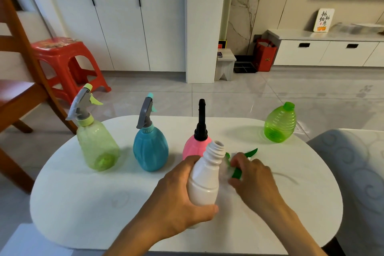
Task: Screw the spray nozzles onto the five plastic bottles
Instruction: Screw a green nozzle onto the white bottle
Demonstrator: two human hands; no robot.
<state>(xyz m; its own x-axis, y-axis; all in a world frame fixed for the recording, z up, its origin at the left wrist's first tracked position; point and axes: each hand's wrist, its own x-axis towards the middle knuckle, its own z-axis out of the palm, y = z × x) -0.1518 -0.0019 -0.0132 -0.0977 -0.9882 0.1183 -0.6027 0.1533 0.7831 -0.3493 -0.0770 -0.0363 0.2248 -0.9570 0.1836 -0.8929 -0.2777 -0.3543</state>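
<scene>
Hands (182,191) grip white bottle (204,178), green nozzle (236,169) mid-table.

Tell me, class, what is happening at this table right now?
A person is fitting spray nozzles to plastic bottles on a white table. The left hand holds a white bottle with its threaded neck open, while the right hand closes on a green nozzle beside it. The pale green bottle, blue bottle and pink bottle already wear nozzles. A bright green bottle at the far right has none.
</scene>
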